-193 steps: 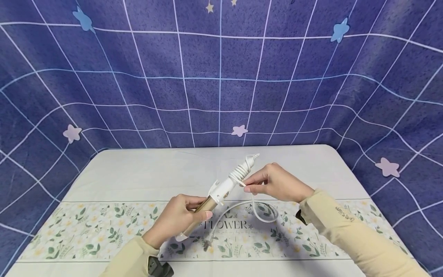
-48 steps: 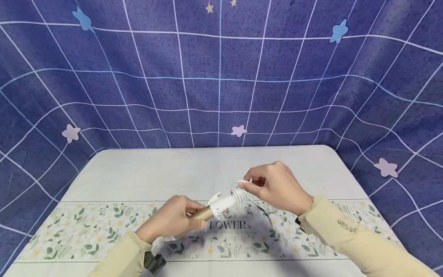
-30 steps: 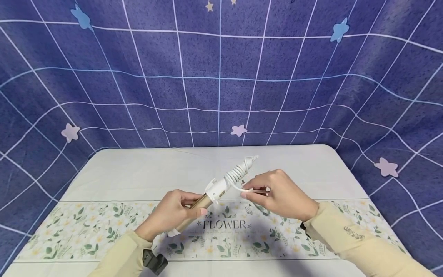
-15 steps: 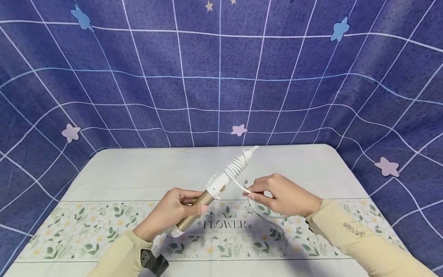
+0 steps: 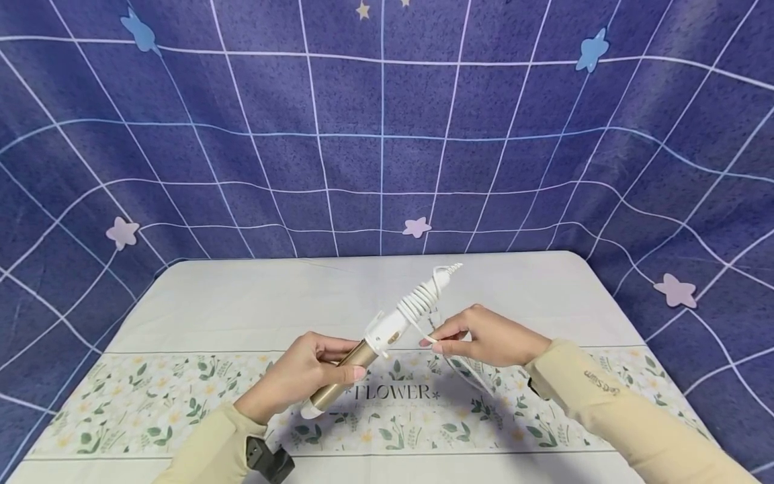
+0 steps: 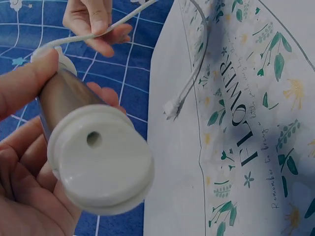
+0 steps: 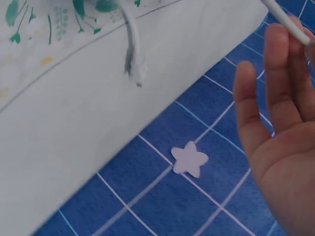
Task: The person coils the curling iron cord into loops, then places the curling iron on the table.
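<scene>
My left hand grips the gold barrel of a curling iron, which is held slanted above the table with its white handle pointing up and right. White cord lies in several coils around the handle. My right hand pinches the cord between thumb and fingers, just right of the handle, and a straight stretch runs from the coils to the fingertips. In the left wrist view the barrel's white end cap faces the camera. The cord's plug hangs over the plain white part of the cloth.
A white tablecloth with a flowered band and the word FLOWER covers the table. Behind and at both sides hangs a blue gridded curtain with star shapes.
The right hand has circled over the handle with the cord and come back down to its right. The cord's loose end, earlier near the table's front, now hangs farther back. The left hand keeps its grip.
</scene>
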The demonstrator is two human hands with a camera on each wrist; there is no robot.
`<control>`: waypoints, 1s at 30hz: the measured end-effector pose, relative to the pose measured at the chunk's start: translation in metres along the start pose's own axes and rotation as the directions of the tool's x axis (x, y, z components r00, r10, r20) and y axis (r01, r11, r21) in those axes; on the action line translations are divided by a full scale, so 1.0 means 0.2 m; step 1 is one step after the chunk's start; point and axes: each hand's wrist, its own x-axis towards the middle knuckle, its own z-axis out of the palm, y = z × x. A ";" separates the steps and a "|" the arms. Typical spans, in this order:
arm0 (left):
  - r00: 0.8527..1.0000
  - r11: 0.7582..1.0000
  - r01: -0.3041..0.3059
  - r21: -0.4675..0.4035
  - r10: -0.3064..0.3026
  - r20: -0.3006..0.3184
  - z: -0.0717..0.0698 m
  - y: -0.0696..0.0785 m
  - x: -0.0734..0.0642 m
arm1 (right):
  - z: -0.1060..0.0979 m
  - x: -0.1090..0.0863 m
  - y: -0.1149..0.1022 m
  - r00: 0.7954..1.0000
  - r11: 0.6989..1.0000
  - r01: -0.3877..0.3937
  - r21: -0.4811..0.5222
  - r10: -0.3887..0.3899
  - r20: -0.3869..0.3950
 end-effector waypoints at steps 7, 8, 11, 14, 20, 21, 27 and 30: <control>0.997 0.999 -0.047 0.007 0.047 0.057 0.00 -0.01 0.00 | 0.04 0.04 0.05 0.996 0.967 0.018 0.253 -0.041 0.084; 0.997 0.998 -0.054 0.011 0.053 0.062 0.00 -0.01 0.00 | 0.05 0.04 0.06 0.994 0.960 0.022 0.278 -0.052 0.100; 0.996 0.998 -0.064 0.019 0.062 0.065 0.00 0.00 0.00 | 0.06 0.04 0.07 0.987 0.944 0.046 0.326 -0.093 0.129; 0.995 0.998 -0.069 0.017 0.067 0.067 0.00 0.00 0.00 | 0.06 0.04 0.08 0.982 0.936 0.057 0.347 -0.115 0.151; 0.993 0.997 -0.082 0.006 0.081 0.089 0.00 0.01 0.00 | 0.09 0.03 0.12 0.971 0.925 -0.019 0.381 -0.074 0.228; 0.992 0.996 -0.086 0.006 0.085 0.095 0.00 0.01 0.00 | 0.09 0.03 0.12 0.970 0.923 -0.030 0.385 -0.065 0.233; 0.986 0.993 -0.113 0.025 0.108 0.129 0.00 0.00 0.00 | 0.10 0.03 0.16 0.975 0.929 -0.072 0.363 -0.011 0.220; 0.980 0.991 -0.131 0.026 0.125 0.156 0.00 -0.01 0.00 | 0.09 0.03 0.16 0.979 0.939 -0.141 0.315 0.083 0.188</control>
